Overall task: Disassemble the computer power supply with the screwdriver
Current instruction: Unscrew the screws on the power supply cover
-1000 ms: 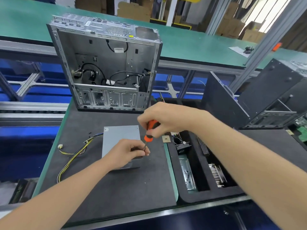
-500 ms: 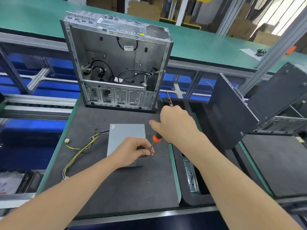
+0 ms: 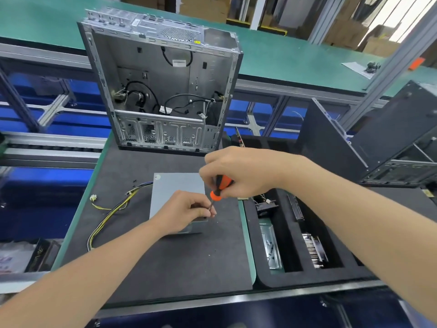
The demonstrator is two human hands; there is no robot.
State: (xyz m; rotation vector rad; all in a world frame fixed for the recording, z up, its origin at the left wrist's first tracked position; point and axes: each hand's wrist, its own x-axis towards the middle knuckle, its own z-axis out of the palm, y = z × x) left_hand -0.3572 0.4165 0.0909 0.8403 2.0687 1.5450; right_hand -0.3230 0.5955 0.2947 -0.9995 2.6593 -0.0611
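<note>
Right hand wrapped round the orange-and-black screwdriver – left hand pinching its thin shaft at the boxy grey metal power supply on dark foam mat.

Screwdriver at the power supply

We see the right hand gripping the orange handle, the tip down at the unit's near right corner, where the left hand pinches the shaft; an open computer case stands behind.

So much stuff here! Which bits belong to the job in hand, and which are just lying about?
In use: power supply, its yellow-black wires, screwdriver, right hand gripping its handle, left hand pinching its shaft.
Lying about: open computer case, foam tray of parts, second case on the right.
</note>
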